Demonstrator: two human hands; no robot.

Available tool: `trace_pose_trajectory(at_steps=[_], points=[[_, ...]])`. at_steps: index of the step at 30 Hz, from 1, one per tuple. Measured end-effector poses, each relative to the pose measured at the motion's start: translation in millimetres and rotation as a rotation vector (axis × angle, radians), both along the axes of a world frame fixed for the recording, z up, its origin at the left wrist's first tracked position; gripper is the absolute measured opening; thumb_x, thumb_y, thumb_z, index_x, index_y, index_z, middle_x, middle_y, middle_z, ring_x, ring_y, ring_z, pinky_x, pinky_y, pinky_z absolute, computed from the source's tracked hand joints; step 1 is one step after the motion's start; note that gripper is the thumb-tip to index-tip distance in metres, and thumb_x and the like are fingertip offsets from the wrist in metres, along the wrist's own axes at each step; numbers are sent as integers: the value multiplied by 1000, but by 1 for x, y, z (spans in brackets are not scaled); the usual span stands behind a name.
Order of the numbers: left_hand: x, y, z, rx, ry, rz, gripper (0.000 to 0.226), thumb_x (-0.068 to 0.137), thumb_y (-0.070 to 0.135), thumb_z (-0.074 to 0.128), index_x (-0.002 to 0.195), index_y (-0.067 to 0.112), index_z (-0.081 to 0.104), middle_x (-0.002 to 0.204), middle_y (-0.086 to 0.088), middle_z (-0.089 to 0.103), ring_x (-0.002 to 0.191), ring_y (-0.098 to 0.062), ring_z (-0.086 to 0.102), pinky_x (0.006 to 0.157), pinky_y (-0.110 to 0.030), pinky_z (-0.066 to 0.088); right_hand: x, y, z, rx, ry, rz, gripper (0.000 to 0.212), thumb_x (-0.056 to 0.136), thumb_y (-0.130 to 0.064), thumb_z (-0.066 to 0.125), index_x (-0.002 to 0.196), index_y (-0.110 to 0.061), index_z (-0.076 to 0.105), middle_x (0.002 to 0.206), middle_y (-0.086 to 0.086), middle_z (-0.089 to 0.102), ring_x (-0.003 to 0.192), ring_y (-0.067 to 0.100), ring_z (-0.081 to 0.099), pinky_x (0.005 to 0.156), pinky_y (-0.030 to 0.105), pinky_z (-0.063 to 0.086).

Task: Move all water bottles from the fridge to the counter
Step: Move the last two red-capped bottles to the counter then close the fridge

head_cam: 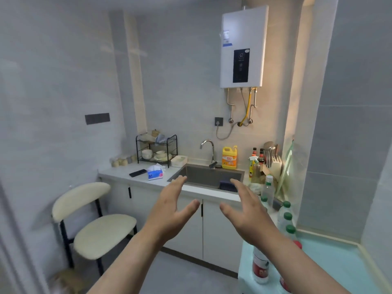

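Note:
Several clear water bottles with green caps (286, 217) stand in a row on a pale blue counter top (339, 264) at the lower right. A bottle with a red label (260, 266) stands nearer, partly behind my right forearm. My left hand (169, 206) and my right hand (248, 211) are both raised in front of me with fingers spread, holding nothing. The right hand is just left of the bottles, not touching them. No fridge is in view.
Ahead is a white counter (127, 174) with a sink (210, 175), tap, yellow detergent bottle (229, 158), dish rack (157, 150), tissue pack and phone. A cream chair (91, 225) stands at the left. A water heater hangs on the wall.

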State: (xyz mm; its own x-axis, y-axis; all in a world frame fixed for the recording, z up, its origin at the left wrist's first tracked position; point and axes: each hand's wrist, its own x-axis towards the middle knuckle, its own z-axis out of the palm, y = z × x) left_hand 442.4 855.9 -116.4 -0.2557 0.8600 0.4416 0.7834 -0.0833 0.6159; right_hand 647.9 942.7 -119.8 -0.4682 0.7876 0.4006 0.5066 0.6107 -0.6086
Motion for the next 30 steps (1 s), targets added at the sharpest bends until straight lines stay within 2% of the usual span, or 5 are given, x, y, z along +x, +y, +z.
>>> trace_pose_trajectory(at_steps=[5,16,20,25,30], points=[[0,-99,3,-31,43,172,98,69,75,35,155,32,21,163,9,22,147,-7,18,110,-22,14,-12,-65,-10,-28,14,126,71,95,-48,53,155,-31,19,162,-5,21,148,15,18,116,34,22],[-36,-311,-8,-61,12,597,77,89,57,52,155,35,19,161,13,21,147,-5,15,114,-27,18,-113,-208,-10,-59,11,564,68,94,-49,55,153,-32,25,159,-8,29,143,11,27,113,32,26],[-55,-399,-21,-88,-49,792,74,92,53,55,154,35,20,162,12,22,148,-9,17,118,-33,21,-162,-280,-15,-113,-15,744,79,81,-65,49,151,-31,31,153,-9,38,133,7,35,112,35,34],[-67,-506,-41,-62,-148,1024,68,95,46,55,154,29,25,158,9,29,144,-9,27,112,-25,24,-216,-361,-33,-84,-80,943,68,95,-53,51,153,-33,23,154,-13,31,138,4,28,111,26,25],[-91,-596,-50,-24,-208,1167,66,94,45,57,152,34,27,159,9,28,146,-11,24,118,-31,22,-264,-432,-33,-44,-126,1048,66,96,-51,50,153,-33,21,157,-13,27,142,6,24,112,25,23]])
